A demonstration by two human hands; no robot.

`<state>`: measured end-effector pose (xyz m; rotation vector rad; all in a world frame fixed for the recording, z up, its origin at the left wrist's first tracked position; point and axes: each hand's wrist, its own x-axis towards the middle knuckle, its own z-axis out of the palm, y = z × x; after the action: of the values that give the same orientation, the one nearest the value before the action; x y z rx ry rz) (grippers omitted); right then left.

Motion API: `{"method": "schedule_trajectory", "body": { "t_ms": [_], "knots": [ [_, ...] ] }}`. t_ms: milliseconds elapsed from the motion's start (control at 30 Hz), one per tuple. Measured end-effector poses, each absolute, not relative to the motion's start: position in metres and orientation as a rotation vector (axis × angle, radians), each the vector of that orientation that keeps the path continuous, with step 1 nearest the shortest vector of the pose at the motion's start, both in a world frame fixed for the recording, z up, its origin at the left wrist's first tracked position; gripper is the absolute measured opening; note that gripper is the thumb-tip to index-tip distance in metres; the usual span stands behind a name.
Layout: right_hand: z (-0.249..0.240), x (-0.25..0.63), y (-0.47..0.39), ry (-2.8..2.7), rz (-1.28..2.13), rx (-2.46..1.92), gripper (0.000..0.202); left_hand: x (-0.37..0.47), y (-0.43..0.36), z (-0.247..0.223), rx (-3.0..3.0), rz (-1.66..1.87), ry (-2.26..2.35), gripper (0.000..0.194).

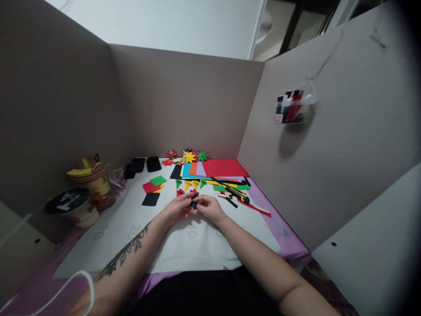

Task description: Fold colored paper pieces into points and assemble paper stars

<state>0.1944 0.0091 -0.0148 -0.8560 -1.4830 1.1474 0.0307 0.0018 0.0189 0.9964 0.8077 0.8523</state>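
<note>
Between the fingertips of both hands is a small piece of folded black paper, partly covered by the fingers. My left hand pinches it from the left and my right hand from the right, just above the white mat. Right behind the hands lie red folded paper pieces, partly hidden. Green and yellow folded pieces stand in a row beyond them. To the left of my left hand are a black paper square and a red square with a green square.
Coloured paper sheets are stacked at the back, with folded paper stars behind. A yellow-black cutter and paper strips lie right. Tubs stand left, near dark flat objects. Partition walls enclose the table; a clear container hangs right.
</note>
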Motion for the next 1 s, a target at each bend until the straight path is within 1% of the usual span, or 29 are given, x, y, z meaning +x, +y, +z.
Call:
{"method": "schedule_trajectory", "body": {
  "t_ms": [100,200,333,433,500,800,1000],
  "knots": [
    [-0.013,0.197,0.013,-1.371,1.105,-0.866,0.017,0.033,0.002,0.019,1.091,0.992,0.914,0.048],
    [-0.012,0.199,0.016,-1.308,1.085,-0.885,0.017,0.033,0.002,0.019,1.336,1.127,1.000,0.043],
    [-0.011,0.199,0.016,-1.299,1.094,-0.869,0.017,0.031,0.000,0.020,1.688,1.167,1.007,0.029],
    [-0.012,0.199,0.015,-1.288,1.119,-0.861,0.016,0.031,-0.001,0.021,1.751,1.214,1.073,0.018],
    [-0.012,0.198,0.014,-1.285,1.131,-0.844,0.015,0.032,-0.001,0.020,1.762,1.254,1.108,0.013],
    [-0.010,0.194,0.012,-1.239,1.098,-0.799,0.011,0.035,-0.001,0.015,1.805,1.395,1.179,0.010],
    [-0.012,0.191,0.014,-1.199,1.048,-0.833,0.012,0.045,-0.004,0.016,1.650,1.418,1.223,0.011]
  ]
}}
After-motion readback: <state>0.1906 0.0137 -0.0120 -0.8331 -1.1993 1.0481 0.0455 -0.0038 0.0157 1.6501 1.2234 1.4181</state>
